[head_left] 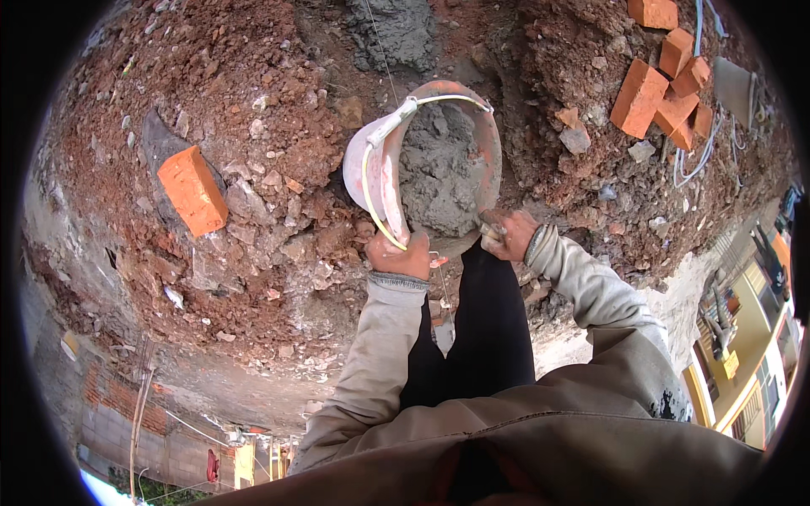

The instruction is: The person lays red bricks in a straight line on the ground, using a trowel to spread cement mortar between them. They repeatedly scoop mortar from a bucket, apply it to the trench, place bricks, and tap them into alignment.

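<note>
A white, red-stained bucket [367,169] with a yellowish handle holds lumpy grey mortar [437,177] in front of my legs. My left hand [396,255] is closed on its near left rim, beside the end of the handle. My right hand [506,235] grips the near right side of the rim, fingers curled. Both forearms, in pale sleeves, come up from below. The underside of the bucket and some of my fingertips are hidden.
Reddish rubble soil [278,143] banks both sides. Grey mortar [388,34] lies beyond the bucket, under a thin string [380,42]. A loose brick [192,190] lies left; several bricks [639,97] and bluish cables [688,173] lie right. Buildings show at the lower edges.
</note>
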The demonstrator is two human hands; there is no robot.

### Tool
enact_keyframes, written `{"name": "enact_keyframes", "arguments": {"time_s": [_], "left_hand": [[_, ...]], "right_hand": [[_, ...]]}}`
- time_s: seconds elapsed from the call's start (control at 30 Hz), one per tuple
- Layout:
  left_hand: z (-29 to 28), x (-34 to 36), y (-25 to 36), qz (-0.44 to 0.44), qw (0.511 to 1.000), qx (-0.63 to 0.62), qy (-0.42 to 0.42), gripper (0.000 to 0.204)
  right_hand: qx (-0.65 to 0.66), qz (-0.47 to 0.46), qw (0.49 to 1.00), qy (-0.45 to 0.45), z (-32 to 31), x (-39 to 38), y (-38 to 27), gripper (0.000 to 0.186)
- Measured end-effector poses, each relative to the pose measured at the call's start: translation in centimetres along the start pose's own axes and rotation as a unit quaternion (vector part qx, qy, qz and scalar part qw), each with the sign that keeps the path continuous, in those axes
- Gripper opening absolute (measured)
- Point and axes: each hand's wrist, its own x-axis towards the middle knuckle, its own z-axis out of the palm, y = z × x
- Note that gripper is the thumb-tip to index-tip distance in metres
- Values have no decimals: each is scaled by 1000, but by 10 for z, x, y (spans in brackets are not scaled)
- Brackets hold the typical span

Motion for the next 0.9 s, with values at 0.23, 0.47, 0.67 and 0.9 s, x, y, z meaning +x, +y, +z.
{"name": "enact_keyframes", "arguments": {"time_s": [0.23,0.47,0.67,0.9], "left_hand": [[-5,-4,-60,-27,996,-53,69,16],[-5,-18,-123,-67,978,-60,188,28],[-64,-25,-260,-6,981,37,190,37],[-30,-35,-180,-64,978,-85,177,43]], "right_hand": [[-18,7,995,95,-26,-40,24,50],[-11,29,980,194,-54,0,14,44],[90,27,968,232,-19,173,22,33],[644,11,758,106,13,374,23,23]]}}
